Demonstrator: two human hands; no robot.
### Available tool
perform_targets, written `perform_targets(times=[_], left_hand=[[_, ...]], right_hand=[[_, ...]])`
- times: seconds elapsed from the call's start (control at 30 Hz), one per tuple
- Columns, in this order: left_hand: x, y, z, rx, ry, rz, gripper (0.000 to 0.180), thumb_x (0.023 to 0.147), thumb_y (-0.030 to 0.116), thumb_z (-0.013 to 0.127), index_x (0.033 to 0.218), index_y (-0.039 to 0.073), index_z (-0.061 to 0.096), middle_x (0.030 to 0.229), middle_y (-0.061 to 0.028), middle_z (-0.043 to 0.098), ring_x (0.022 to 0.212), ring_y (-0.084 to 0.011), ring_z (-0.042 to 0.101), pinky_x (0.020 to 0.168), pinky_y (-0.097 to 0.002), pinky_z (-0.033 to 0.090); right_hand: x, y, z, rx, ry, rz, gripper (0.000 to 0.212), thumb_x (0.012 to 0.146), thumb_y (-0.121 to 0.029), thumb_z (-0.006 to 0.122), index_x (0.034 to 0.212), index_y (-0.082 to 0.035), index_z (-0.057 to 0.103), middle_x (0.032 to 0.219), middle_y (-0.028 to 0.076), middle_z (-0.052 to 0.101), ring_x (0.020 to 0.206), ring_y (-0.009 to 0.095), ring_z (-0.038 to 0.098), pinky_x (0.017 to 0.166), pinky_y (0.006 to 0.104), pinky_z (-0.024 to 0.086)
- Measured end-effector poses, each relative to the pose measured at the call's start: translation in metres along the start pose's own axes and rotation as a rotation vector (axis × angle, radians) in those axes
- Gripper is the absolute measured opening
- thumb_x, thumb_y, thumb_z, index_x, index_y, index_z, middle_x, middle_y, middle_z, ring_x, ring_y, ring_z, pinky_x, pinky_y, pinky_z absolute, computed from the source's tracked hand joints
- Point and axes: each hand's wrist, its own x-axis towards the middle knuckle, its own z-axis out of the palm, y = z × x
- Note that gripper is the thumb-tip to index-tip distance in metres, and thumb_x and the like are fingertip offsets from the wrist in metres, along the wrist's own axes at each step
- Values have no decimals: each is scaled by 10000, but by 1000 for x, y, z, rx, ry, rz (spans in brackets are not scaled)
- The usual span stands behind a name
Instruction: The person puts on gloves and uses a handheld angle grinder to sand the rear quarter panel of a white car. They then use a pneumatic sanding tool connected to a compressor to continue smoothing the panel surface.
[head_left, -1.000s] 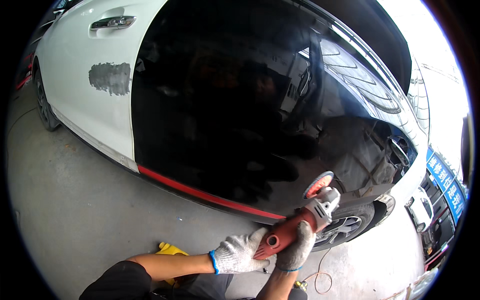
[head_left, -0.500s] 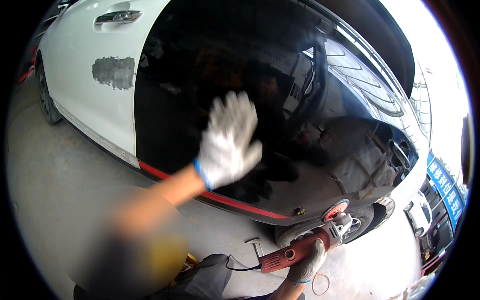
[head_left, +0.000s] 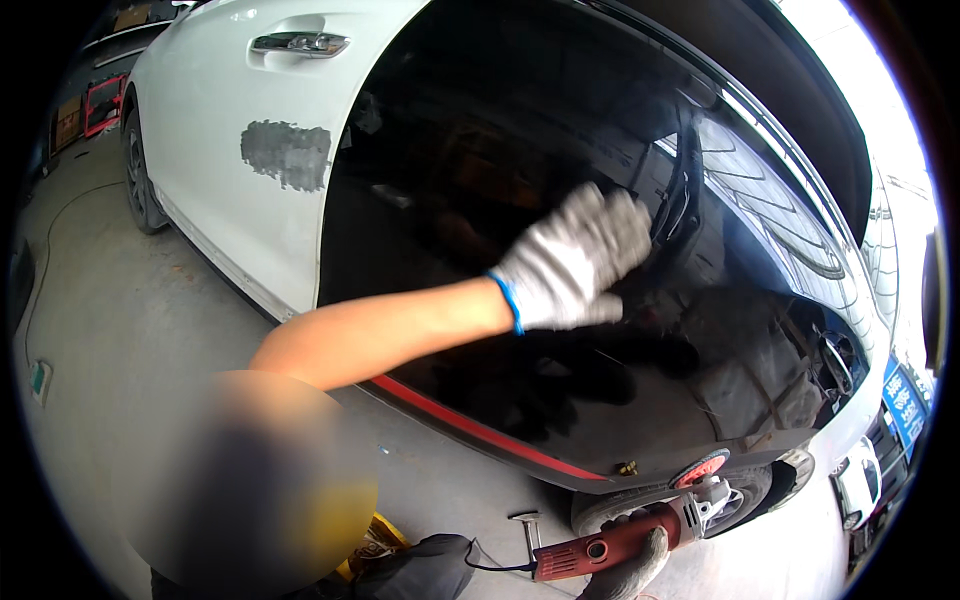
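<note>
My left hand [head_left: 578, 255], in a whitish knit glove with a blue cuff, is stretched out flat over the glossy black panel [head_left: 450, 180] of the car. Its fingers point up and right, with nothing held; whether the palm touches the surface I cannot tell. At the lower right my gloved right hand [head_left: 640, 570] is wrapped round a dark red angle grinder [head_left: 610, 548]. A round red pad [head_left: 702, 467] on the grinder's head is raised beside the car's lower edge. A cord runs left from the grinder's rear end.
The white door [head_left: 230, 90] on the left has a grey sanded patch [head_left: 286, 155]. A red strip [head_left: 480, 430] lines the panel's bottom. A wheel [head_left: 745, 500] is behind the grinder. A hammer [head_left: 525, 518] lies on the floor. A yellow thing [head_left: 378, 535] is near my leg.
My left hand has swept right over the black panel. My view has shifted, so the car sits farther right and lower. The right hand keeps its hold on the angle grinder.
</note>
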Motion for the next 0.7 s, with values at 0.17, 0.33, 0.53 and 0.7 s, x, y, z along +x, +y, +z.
perform_targets(times=[0.17, 0.33, 0.53, 0.7], left_hand=[[38, -72, -25, 287, 317, -392, 892, 918, 638, 440, 1425, -92, 373, 1499, -312, 329, 1425, -446, 279, 1181, -546, 141], [21, 13, 2, -7, 152, -201, 877, 877, 596, 515, 1439, -62, 373, 1530, -268, 310, 1454, -416, 233, 1190, -552, 101], [-38, 20, 15, -58, 64, -18, 850, 835, 524, 623, 1445, -20, 389, 1536, -229, 325, 1459, -384, 243, 1193, -535, 135], [-1, -34, -66, 1, -261, -163, 714, 712, 490, 686, 1169, -44, 561, 1253, -280, 529, 1154, -438, 499, 1042, -572, 343]], right_hand=[[-2, -6, 23, -17, -1, 0, 590, 834, -327, 680, 1304, -39, 469, 1046, 126, 595, 873, 282, 622, 727, 417, 568], [4, 4, 9, -40, -45, 27, 564, 852, -308, 656, 1318, -51, 468, 1146, 135, 588, 940, 287, 612, 824, 419, 545], [-6, 1, 34, 6, -59, 13, 533, 858, -314, 652, 1292, -45, 500, 1102, 128, 597, 947, 276, 608, 861, 414, 522], [-11, -25, 30, 84, -168, -27, 487, 849, -323, 687, 1235, -60, 551, 1037, 98, 660, 883, 270, 655, 716, 377, 560]])
